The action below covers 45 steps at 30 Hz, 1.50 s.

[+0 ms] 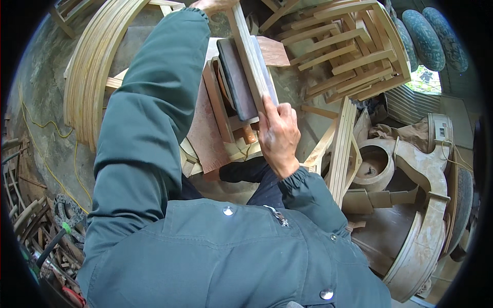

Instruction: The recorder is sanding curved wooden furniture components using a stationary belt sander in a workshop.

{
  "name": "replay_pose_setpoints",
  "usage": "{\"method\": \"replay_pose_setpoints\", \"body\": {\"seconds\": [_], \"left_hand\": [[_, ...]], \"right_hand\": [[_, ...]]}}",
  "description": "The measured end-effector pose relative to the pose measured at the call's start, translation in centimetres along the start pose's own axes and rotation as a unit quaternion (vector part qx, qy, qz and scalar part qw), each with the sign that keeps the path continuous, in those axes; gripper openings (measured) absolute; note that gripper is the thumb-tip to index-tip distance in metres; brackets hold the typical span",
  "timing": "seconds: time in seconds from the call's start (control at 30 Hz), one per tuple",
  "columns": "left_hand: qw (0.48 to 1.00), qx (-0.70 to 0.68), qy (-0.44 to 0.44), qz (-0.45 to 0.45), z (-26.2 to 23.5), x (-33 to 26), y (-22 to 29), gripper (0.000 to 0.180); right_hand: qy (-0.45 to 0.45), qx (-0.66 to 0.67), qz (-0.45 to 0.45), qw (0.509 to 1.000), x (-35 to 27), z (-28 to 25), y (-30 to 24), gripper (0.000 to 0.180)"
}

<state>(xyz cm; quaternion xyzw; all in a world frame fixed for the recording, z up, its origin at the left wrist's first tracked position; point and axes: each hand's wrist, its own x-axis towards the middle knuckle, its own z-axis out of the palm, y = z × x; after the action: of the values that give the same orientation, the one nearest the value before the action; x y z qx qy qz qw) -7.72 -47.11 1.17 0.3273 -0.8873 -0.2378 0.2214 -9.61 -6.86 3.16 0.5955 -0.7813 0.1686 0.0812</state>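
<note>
I hold a long pale wooden slat [250, 54] at both ends. My right hand [279, 134] grips its near end, fingers wrapped around it. My left hand [213, 5], mostly cut off at the top edge, grips its far end. The slat lies lengthwise on a dark grey flat block [235, 79] that rests on a low stand of wooden blocks [218, 110]. A reddish-brown board [204, 136] lies under the stand. My teal jacket sleeves and chest fill the lower middle of the view.
A bundle of curved pale wooden strips [90, 66] leans at the upper left. Stacked wooden chair frames [346, 49] stand at the upper right. Upright slats [343, 146] and a rounded wooden machine body [418, 185] are at the right. Tools and scrap [49, 231] lie at the lower left.
</note>
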Motion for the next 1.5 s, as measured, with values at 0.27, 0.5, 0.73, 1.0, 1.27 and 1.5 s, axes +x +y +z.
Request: {"method": "replay_pose_setpoints", "body": {"seconds": [0.27,0.5,0.73,1.0,1.27,1.5], "left_hand": [[0.986,-0.115,0.079,-0.095,-0.4,0.8,0.4,0.099],[0.972,-0.191,0.073,-0.112,-0.4,-0.2,1.4,0.099],[0.987,-0.062,0.082,-0.121,1.5,-3.9,4.0,0.109],[0.970,-0.136,0.109,-0.170,1.6,-6.9,7.3,0.108],[0.952,-0.174,0.165,-0.191,1.2,-6.7,4.7,0.112],[0.916,-0.334,0.213,-0.066,0.2,-6.1,1.9,0.109]], "right_hand": [[0.028,0.013,-0.001,1.000,6.1,3.9,-0.5,0.049],[0.046,0.035,-0.009,0.998,8.9,5.0,-0.2,0.049],[0.049,0.047,-0.012,0.998,3.0,3.0,0.4,0.052],[-0.016,0.067,0.027,0.997,-9.2,-3.4,0.4,0.048],[-0.014,0.090,-0.012,0.996,-6.7,-2.4,0.2,0.050],[0.006,0.038,-0.039,0.998,0.3,1.5,-0.7,0.055]]}}
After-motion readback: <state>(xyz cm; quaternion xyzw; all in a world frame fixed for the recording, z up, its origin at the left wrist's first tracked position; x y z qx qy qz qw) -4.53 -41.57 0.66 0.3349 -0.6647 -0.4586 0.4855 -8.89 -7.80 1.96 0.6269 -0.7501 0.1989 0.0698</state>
